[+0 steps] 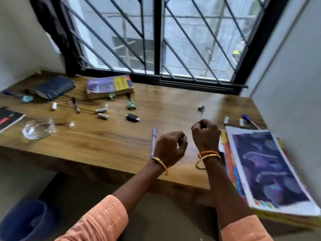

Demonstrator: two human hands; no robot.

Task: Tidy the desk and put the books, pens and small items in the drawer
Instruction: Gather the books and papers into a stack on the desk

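My left hand (171, 146) and my right hand (205, 132) hover over the wooden desk (104, 136) near its front edge, both loosely curled with nothing seen in them. A purple pen (153, 140) lies just left of my left hand. A clear pen (201, 112) lies beyond my right hand. A stack of books (264, 171) sits at the right. A thick purple and yellow book (110, 86) and a dark blue book (55, 86) lie at the back. Batteries (102, 113), small green items (130, 105) and a black piece (132, 117) are scattered mid-desk.
A glass bowl (39, 128) and a black and red book (8, 119) sit at the left. A blue pen (250, 120) and small white items (226, 120) lie at the right back. A barred window (156, 40) stands behind. A blue bin (24, 221) is on the floor.
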